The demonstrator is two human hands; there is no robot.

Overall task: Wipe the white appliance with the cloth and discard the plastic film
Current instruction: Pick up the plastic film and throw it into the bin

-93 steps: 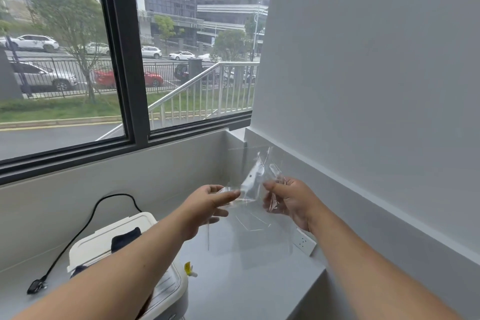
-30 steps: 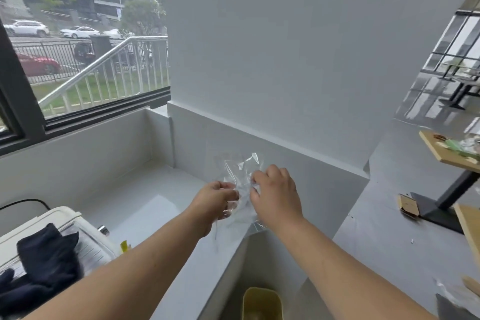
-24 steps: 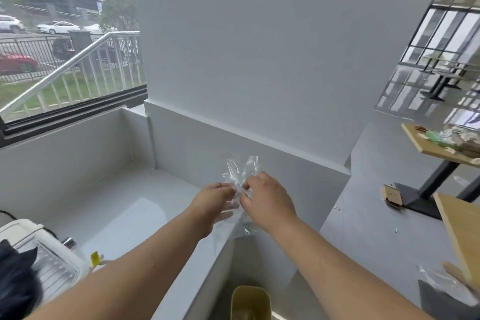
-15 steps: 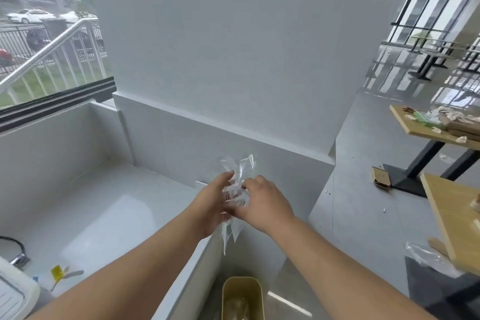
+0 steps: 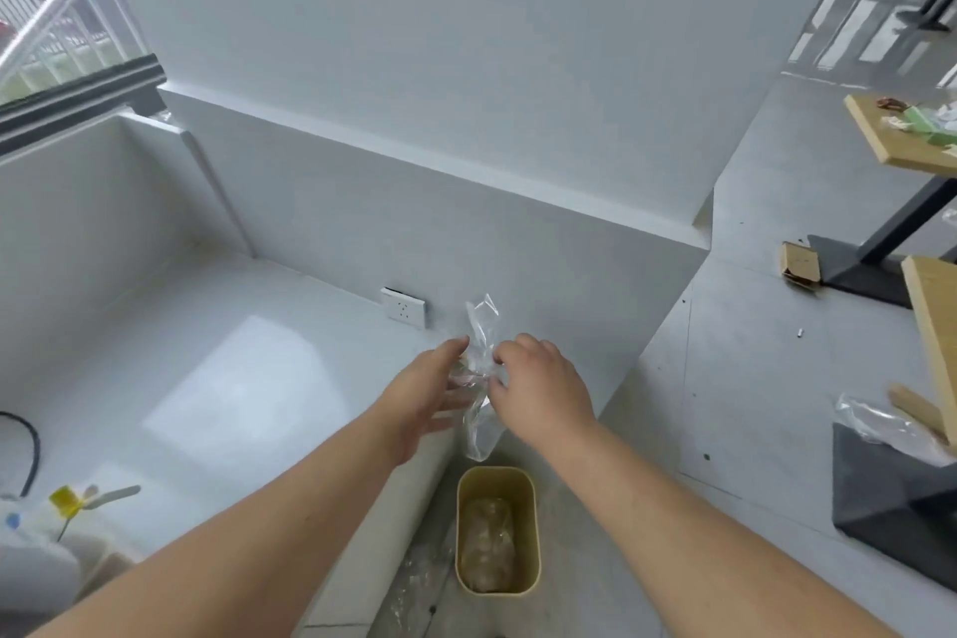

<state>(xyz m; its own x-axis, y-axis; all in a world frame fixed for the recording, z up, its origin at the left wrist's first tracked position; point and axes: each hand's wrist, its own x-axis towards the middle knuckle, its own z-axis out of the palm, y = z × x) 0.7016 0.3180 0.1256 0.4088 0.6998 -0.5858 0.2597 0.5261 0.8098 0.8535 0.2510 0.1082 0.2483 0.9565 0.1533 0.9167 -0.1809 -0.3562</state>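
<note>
The crumpled plastic film (image 5: 479,373) was pinched between the left hand (image 5: 427,391) and right hand (image 5: 544,391). It was held above the yellow bin (image 5: 496,531).

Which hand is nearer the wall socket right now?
Left. The left hand sits just below and right of the wall socket; the right hand lies farther right, past the plastic film.

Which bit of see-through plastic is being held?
The crumpled plastic film, pinched between the left hand and right hand. The other clear plastic lies on the floor, far right.
</note>
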